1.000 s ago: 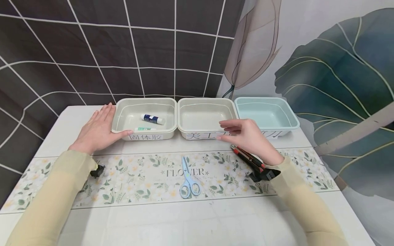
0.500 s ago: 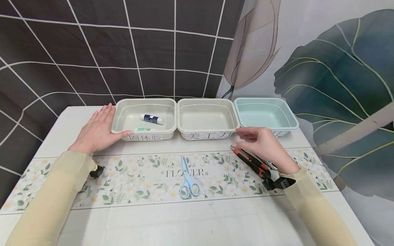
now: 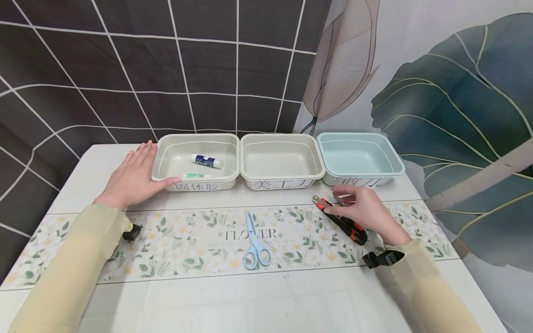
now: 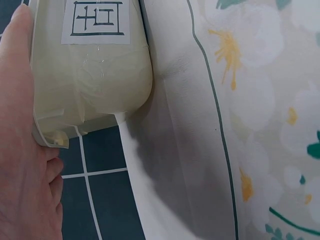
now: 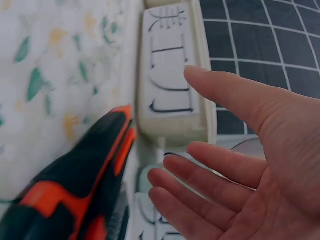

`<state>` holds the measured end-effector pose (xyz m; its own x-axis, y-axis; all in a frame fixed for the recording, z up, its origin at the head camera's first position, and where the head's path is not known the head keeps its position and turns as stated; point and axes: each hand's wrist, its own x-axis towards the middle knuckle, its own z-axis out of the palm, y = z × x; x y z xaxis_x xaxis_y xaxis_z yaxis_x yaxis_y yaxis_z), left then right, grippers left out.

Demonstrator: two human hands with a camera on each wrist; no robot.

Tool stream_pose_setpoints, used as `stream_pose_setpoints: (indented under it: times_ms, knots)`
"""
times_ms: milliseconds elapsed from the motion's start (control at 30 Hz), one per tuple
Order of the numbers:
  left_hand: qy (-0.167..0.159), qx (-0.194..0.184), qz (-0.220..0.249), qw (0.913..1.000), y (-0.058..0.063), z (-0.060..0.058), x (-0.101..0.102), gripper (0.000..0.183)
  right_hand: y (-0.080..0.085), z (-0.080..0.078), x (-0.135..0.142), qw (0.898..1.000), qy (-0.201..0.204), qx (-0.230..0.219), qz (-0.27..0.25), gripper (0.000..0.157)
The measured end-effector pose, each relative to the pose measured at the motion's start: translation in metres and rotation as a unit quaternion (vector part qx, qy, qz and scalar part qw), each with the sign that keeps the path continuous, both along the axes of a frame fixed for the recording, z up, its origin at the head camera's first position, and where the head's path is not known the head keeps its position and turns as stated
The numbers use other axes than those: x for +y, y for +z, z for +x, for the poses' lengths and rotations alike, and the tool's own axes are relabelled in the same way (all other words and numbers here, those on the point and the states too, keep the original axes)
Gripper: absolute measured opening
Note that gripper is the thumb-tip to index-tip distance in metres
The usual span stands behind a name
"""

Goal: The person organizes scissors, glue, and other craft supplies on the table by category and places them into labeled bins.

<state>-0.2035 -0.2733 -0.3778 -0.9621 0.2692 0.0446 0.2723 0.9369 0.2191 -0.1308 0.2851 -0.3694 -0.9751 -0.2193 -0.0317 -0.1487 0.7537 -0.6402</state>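
My left hand (image 3: 131, 180) rests flat against the left end of the left cream bin (image 3: 170, 155), thumb along its front rim. In the left wrist view the bin's labelled front (image 4: 107, 75) shows beside that hand. A navy glue stick (image 3: 207, 161) lies inside, with a green-labelled one (image 3: 195, 175) partly hidden behind the front rim. My right hand (image 3: 366, 210) hovers over a red-and-black utility knife (image 3: 343, 224) on the table, overlapping it. In the right wrist view its thumb and fingers are apart with nothing between them, and the knife (image 5: 75, 170) lies to the left.
A second cream bin (image 3: 283, 159) stands in the middle and a light blue bin (image 3: 358, 155) at right, each with a paper label on its front. Blue scissors (image 3: 254, 245) lie on the flowered strip of the table (image 3: 200, 296). A dark gridded cloth (image 3: 208, 69) hangs behind.
My right hand has moved right and toward me, from the middle bin's front to over the utility knife. The left hand has stayed on its bin.
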Motion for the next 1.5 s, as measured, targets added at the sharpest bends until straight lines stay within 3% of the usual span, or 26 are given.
stream_pose_setpoints:
  times_ms: [400,767,1500]
  knots:
    - [-0.001,-0.003,-0.006,1.0,0.002,0.0,0.002,0.118,-0.013,0.012,0.01,0.999,-0.014,-0.019,0.042,0.064]
    - [0.001,-0.007,-0.005,1.0,0.001,-0.001,0.001,0.119,-0.024,0.017,0.008,0.996,-0.022,-0.004,0.092,0.053]
    - [0.001,-0.009,-0.002,1.0,0.001,0.0,0.001,0.118,-0.021,0.016,0.004,0.993,-0.015,0.001,0.115,0.049]
